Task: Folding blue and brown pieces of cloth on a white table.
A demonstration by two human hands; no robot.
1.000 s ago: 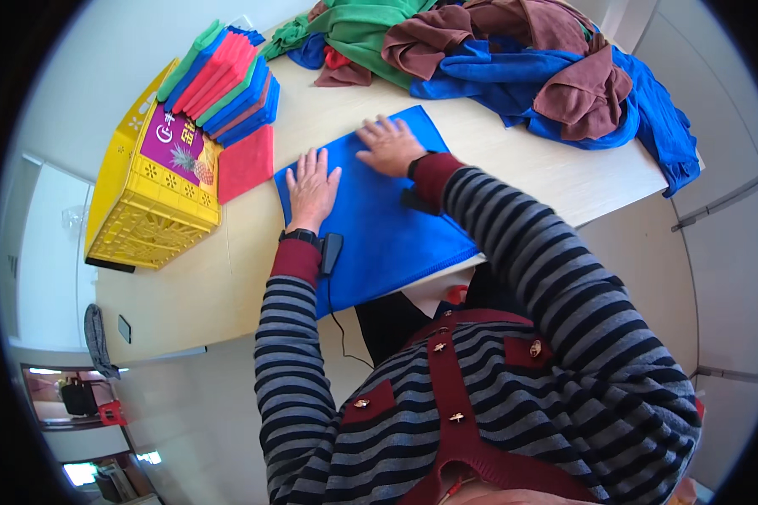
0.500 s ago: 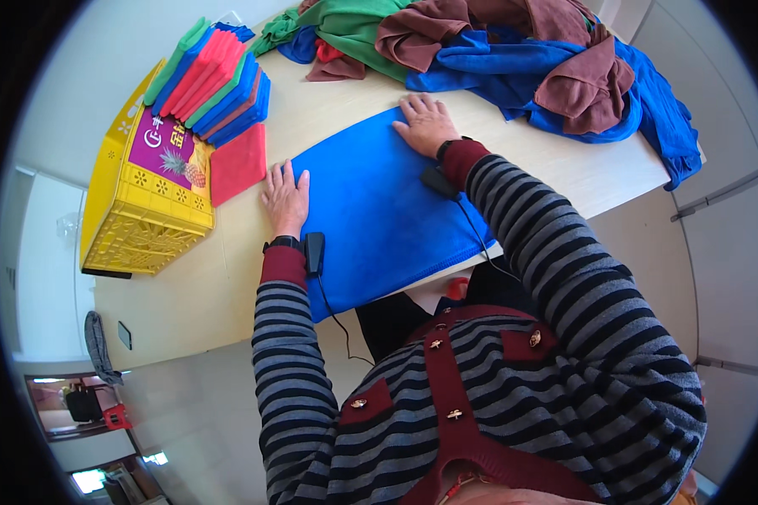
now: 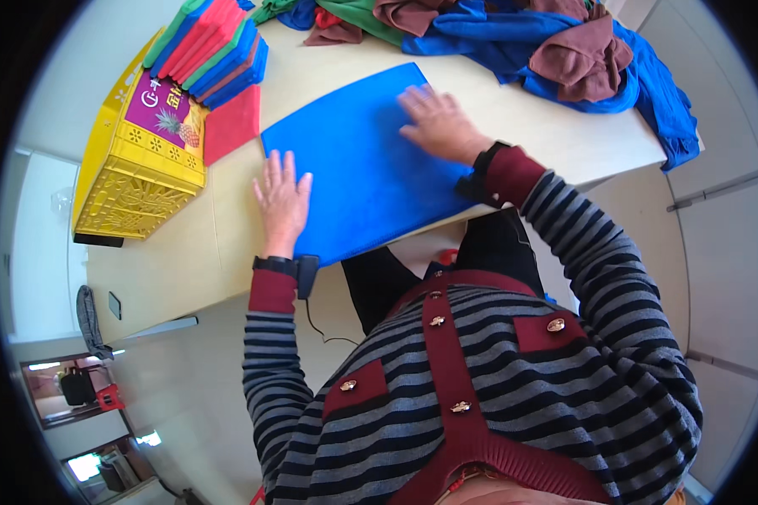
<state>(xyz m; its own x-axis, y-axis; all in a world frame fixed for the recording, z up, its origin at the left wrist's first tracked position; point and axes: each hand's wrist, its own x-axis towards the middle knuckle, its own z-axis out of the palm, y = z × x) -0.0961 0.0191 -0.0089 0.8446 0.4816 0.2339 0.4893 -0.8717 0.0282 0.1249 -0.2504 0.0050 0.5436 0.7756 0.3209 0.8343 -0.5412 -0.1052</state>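
Observation:
A smooth blue cloth [image 3: 358, 168] lies spread on the table in front of me, its near edge close to the table's front edge. My left hand [image 3: 281, 202] is at the cloth's left side, fingers stretched and spread, palm down. Over the right part of the cloth is my right hand [image 3: 442, 124], also with its fingers extended and slightly blurred by motion. Neither hand grips anything. Whether the right palm touches the cloth I cannot tell. A black device with a cord is strapped at my left wrist; another black device sits at the right wrist.
A yellow plastic crate [image 3: 139, 198] stands at the left, with several folded cloths [image 3: 215, 50] upright beside it. A red folded cloth [image 3: 232, 124] lies next to it. Crumpled blue, brown and green cloths [image 3: 556, 63] cover the far right. A phone [image 3: 114, 305] rests near the left edge.
The blue cloth has shifted away from me, and its near edge no longer hangs as far over the table's edge. My right hand has moved off the cloth's far corner, rightward and nearer. The view has tilted slightly.

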